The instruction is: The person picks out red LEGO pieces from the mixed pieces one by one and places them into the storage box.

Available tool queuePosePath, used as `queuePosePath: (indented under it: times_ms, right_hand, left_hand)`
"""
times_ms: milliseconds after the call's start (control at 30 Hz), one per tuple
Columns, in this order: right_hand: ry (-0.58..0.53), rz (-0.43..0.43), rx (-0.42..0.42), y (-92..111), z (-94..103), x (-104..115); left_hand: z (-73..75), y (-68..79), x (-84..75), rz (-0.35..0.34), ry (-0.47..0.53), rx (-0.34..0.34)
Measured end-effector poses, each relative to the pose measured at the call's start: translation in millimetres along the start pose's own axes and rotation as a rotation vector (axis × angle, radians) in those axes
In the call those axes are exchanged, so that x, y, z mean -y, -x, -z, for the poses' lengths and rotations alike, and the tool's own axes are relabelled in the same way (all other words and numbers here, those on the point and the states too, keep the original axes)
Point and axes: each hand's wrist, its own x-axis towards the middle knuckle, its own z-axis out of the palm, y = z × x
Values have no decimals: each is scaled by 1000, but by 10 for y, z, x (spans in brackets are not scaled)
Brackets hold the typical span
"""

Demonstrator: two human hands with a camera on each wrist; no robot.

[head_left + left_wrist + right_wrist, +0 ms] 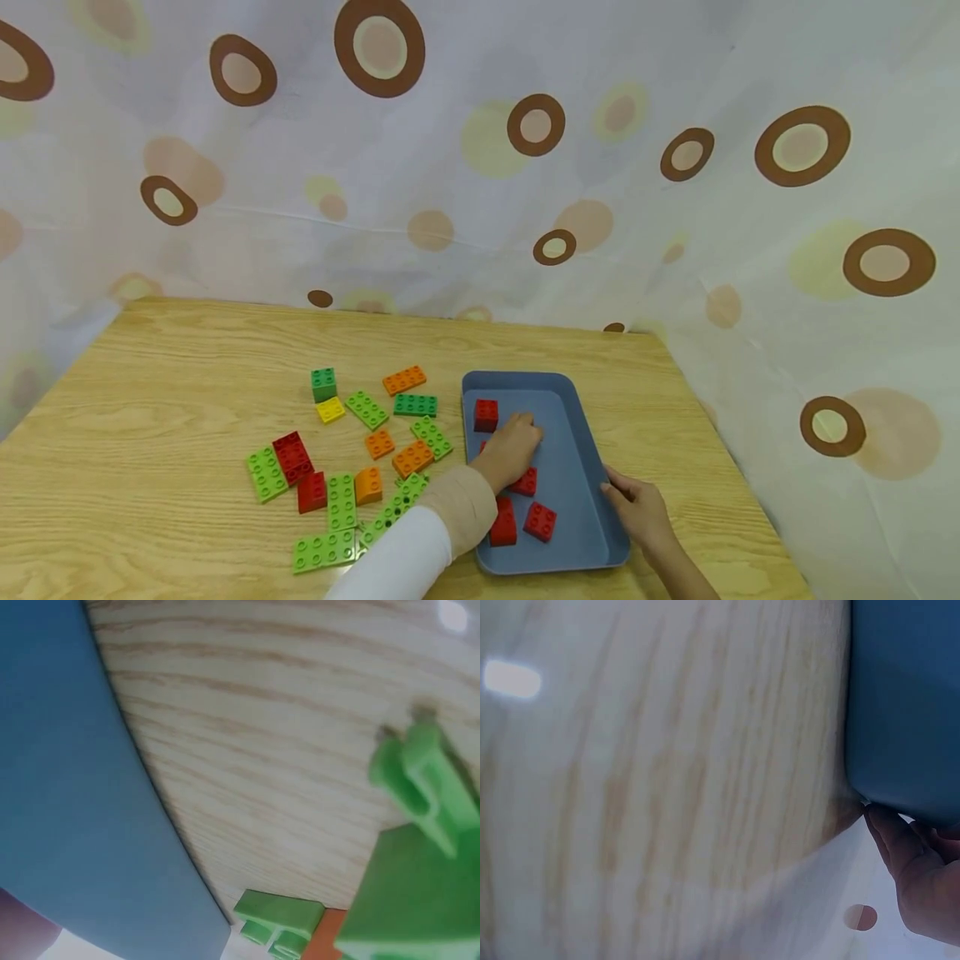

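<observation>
My left hand reaches into the blue-grey tray, above several red toy bricks. Its fingers point downward and their tips are hidden, so whether they hold a brick cannot be seen. A red brick stands just past this hand, and another red brick lies nearer the tray's front. At the tray's right edge, my right hand grips the rim between thumb and fingers. The right wrist view shows its fingers against the tray's outer wall.
Left of the tray, loose bricks lie on the wooden table: lime green, orange, a yellow brick, a dark green brick and a dark red brick. A patterned curtain hangs behind the table.
</observation>
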Motion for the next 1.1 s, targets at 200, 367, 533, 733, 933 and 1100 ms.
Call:
queuePosePath:
  times_ms: [200,367,533,733,933,1100]
  right_hand:
    - [1,3,4,-8,-18,6]
    - [3,8,2,-18,-29,9]
    - [15,-8,3,-22,-12,0]
    - [36,-24,-1,-17,-7,-7]
    - [57,-16,10,-21,-1,-6]
    - [60,-28,24,-33,-10,-6]
  left_hand:
    - [24,7,13,9,13,29]
    - [86,46,52,-14,37,-33]
    - [274,131,144,-99,82,-181]
    - [506,331,390,-134,179,-339]
    - [682,672,788,-12,283,-375]
    - [785,1058,1201,128,322,-348]
